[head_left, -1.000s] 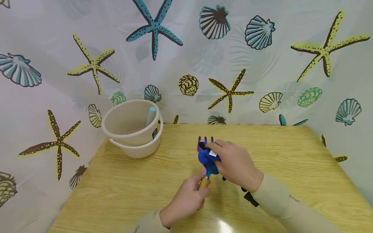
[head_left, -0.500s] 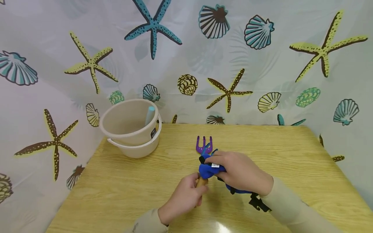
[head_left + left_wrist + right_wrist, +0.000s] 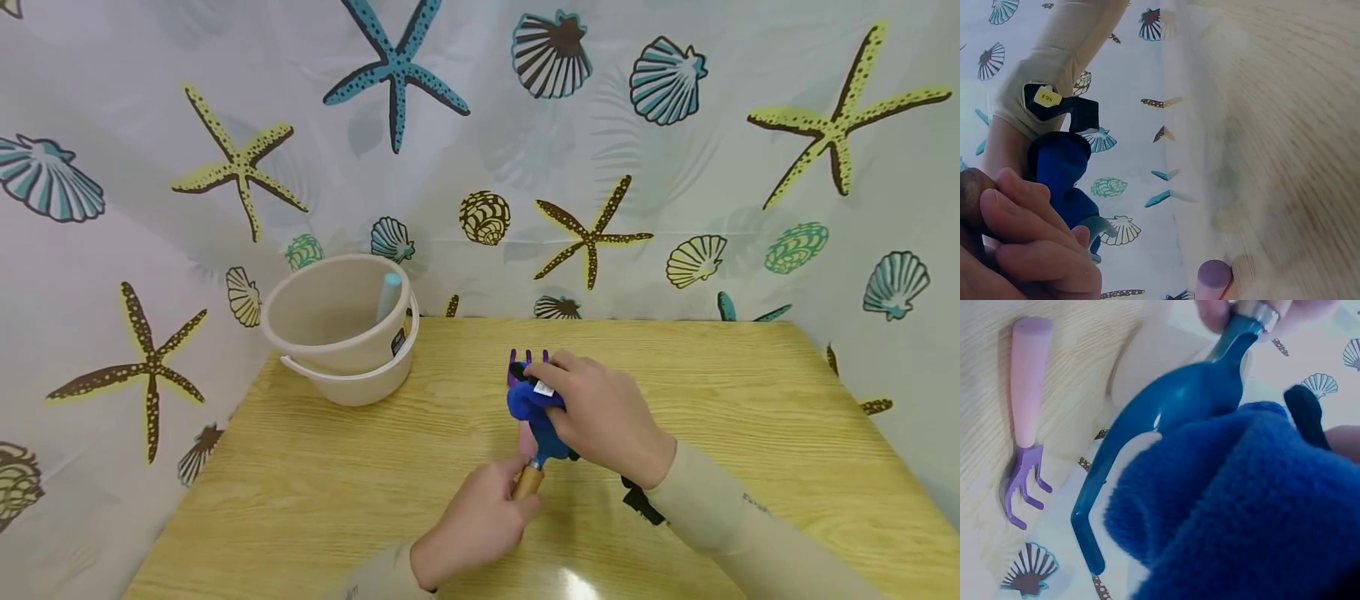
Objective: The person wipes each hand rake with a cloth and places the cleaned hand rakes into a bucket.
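My left hand [image 3: 480, 517] grips the wooden handle [image 3: 528, 482] of a teal hand rake [image 3: 1197, 390], holding it above the table. My right hand [image 3: 607, 417] holds a fuzzy blue cloth [image 3: 1241, 506] with black parts and a white tag [image 3: 543, 388] against the rake's head. In the right wrist view the cloth covers part of the teal metal, while one bent tine sticks out beside it. The left wrist view shows the left fingers [image 3: 1041, 244] curled round the handle's end, with the blue cloth hanging beyond them.
A small purple garden fork with a pink handle [image 3: 1029, 387] lies on the wooden table [image 3: 315, 500] behind the hands. At the back left stands a beige bucket [image 3: 337, 354] with a light-blue handle [image 3: 388, 296] sticking up inside. A shell-patterned curtain [image 3: 480, 158] surrounds the table.
Half a second ago the right hand and cloth were down by the wooden handle, with teal tines showing above. Now they are back up over the rake's head. The left hand keeps its grip.
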Demonstrator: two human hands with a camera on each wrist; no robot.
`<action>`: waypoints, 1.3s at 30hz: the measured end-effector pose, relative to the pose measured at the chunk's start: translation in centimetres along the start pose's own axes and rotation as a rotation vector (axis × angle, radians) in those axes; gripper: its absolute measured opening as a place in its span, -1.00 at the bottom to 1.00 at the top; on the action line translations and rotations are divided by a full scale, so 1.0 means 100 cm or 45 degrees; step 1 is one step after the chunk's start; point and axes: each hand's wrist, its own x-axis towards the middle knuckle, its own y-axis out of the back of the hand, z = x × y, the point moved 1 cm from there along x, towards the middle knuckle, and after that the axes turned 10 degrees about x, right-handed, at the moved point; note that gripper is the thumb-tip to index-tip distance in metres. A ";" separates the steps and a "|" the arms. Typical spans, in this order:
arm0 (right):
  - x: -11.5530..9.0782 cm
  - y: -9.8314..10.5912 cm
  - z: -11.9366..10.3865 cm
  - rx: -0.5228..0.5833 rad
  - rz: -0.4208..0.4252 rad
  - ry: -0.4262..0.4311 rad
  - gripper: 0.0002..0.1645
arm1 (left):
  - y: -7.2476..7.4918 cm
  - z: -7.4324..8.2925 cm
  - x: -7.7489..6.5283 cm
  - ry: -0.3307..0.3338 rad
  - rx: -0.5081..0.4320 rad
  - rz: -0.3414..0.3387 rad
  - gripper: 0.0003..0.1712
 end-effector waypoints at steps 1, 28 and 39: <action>0.001 -0.001 0.000 -0.004 -0.006 0.005 -0.57 | -0.001 0.000 0.000 0.008 -0.018 -0.003 -0.47; -0.017 0.008 0.017 -0.059 -0.173 -0.080 -0.52 | 0.018 -0.002 0.007 0.040 -0.268 0.117 -0.69; -0.016 0.011 0.030 -0.267 0.094 0.010 -0.50 | 0.015 -0.005 0.006 -0.033 -0.419 0.136 -0.74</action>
